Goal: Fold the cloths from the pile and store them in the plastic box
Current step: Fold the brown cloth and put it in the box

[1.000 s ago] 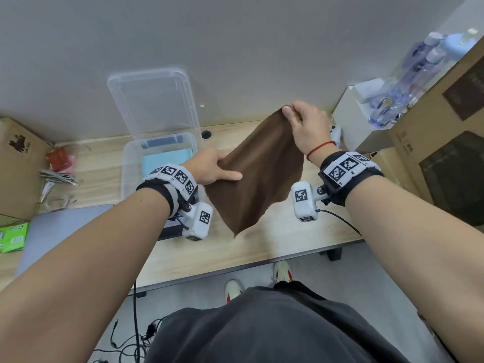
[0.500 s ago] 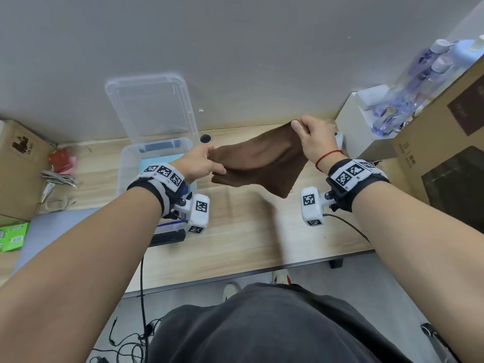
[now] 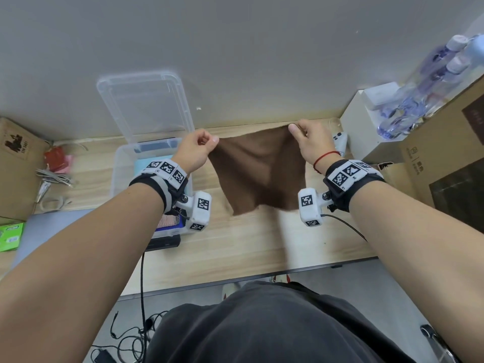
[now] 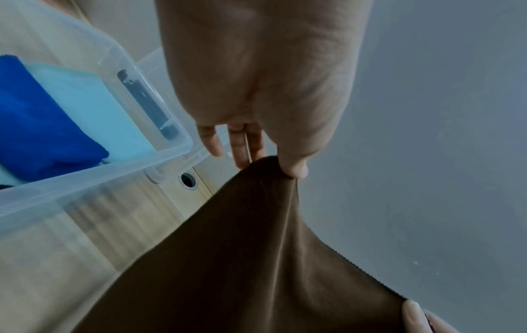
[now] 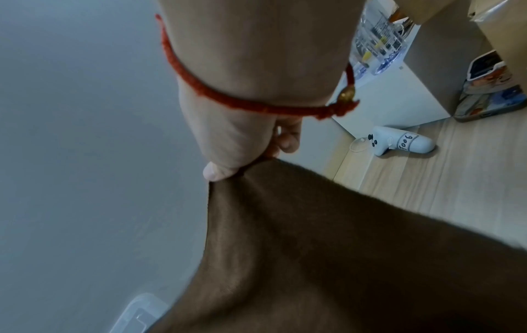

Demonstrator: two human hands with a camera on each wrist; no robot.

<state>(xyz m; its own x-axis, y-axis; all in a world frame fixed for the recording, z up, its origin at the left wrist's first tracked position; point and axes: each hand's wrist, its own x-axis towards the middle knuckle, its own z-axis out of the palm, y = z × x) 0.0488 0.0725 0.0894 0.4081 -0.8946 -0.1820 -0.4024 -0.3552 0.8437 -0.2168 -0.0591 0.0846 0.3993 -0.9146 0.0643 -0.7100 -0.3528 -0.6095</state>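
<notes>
Light wooden desk point(image 3: 235, 247) fills middle of frame. Clear plastic storage box point(image 3: 118, 163) left of centre, blue folded cloths inside. Brown square cloth point(image 3: 258, 170) hangs mid-frame, above desk. Left hand point(image 3: 195, 150) pinches one top corner, right hand point(image 3: 311, 141) pinches other. Looks like spread-out step; next probably lay flat, fold in half.

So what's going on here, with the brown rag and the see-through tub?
A person is folding cloths at a wooden desk. The left hand and the right hand each pinch a top corner of a brown cloth, holding it spread out in the air above the desk. It is not folded yet. To the left stands the clear plastic box, its lid propped open, with a dark blue cloth and a light blue cloth already folded inside.
</notes>
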